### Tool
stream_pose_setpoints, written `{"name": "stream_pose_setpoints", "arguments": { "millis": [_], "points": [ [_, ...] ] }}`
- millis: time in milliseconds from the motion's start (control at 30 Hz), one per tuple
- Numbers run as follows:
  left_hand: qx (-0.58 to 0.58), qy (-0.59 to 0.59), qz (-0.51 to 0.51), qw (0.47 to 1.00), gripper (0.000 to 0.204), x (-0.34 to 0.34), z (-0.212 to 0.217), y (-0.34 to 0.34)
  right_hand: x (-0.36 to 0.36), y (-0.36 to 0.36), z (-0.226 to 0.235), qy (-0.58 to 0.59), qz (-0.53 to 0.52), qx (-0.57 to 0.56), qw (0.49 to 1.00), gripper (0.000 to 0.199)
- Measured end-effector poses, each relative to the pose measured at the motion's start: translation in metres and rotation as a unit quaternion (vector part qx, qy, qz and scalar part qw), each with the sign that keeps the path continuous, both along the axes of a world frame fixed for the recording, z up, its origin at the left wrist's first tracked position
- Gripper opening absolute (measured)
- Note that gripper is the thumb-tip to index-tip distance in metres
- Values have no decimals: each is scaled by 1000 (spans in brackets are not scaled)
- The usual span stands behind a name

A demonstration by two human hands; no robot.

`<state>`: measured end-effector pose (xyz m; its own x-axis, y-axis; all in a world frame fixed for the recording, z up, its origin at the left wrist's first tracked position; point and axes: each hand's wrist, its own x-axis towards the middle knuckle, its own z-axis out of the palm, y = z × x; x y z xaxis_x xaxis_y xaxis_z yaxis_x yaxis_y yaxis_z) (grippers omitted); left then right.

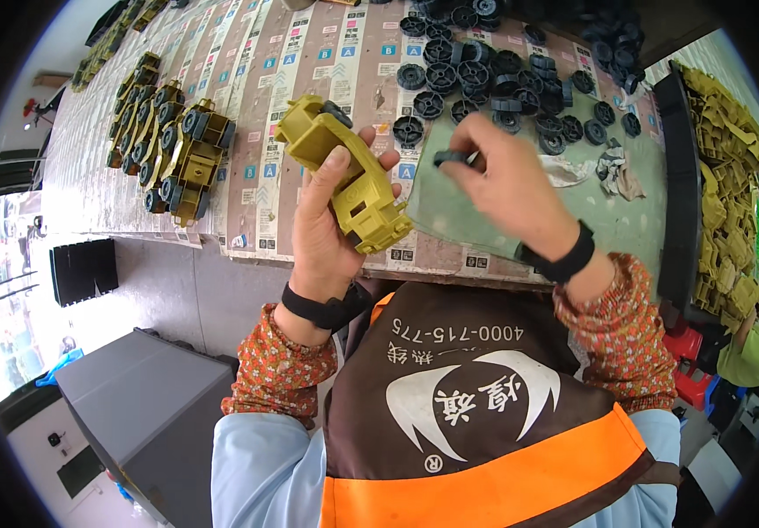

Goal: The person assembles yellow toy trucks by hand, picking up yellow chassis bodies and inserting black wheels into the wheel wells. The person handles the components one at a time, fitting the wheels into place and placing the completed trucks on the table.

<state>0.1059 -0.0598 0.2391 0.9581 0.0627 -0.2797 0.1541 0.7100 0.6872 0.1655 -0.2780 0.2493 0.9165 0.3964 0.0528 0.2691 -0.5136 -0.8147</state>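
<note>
A yellow-olive plastic toy truck body (357,189) is gripped in my left hand (322,216), tilted above the table edge. One dark wheel (337,113) shows at its far end. My right hand (507,180) is closed in a pinch around a small dark toy wheel (453,158), to the right of the truck body and apart from it. Beyond my right hand lies a loose pile of dark spoked wheels (475,77). A green mat (450,207) lies beneath my right hand.
Toy trucks with wheels (195,163) stand in rows at the left of the paper-covered table (261,220). At the right, a dark-walled bin holds many yellow-olive truck bodies (727,194). Crumpled white scraps (617,172) lie on the mat. A grey box (146,387) stands at the lower left.
</note>
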Motion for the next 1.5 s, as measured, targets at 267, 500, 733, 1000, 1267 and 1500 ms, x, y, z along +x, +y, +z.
{"name": "stream_pose_setpoints", "arguments": {
  "millis": [267, 500, 733, 1000, 1267, 1500],
  "points": [
    [63, -38, 50, 996, 48, 3, 4, -15, -59, 36, -5, 157, -89, 261, 948, 19],
    [126, -84, 100, 983, 45, 1, 10, -24, -67, 31, -11, 88, -30, 254, 963, 35],
    [164, -79, 105, 978, 45, -6, 12, -25, -87, 26, 1, 164, 6, 268, 949, 47],
    [208, -159, 136, 956, 64, -19, -2, -33, -82, 23, 22, 311, 100, 295, 898, 57],
    [825, -210, 82, 519, 88, -1, 24, 31, -55, 12, 8, 11, 68, 54, 996, 45],
    [963, 8, 107, 248, 81, 10, -5, 102, -43, -25, 23, 120, 56, 84, 988, 31]
  ]
}}
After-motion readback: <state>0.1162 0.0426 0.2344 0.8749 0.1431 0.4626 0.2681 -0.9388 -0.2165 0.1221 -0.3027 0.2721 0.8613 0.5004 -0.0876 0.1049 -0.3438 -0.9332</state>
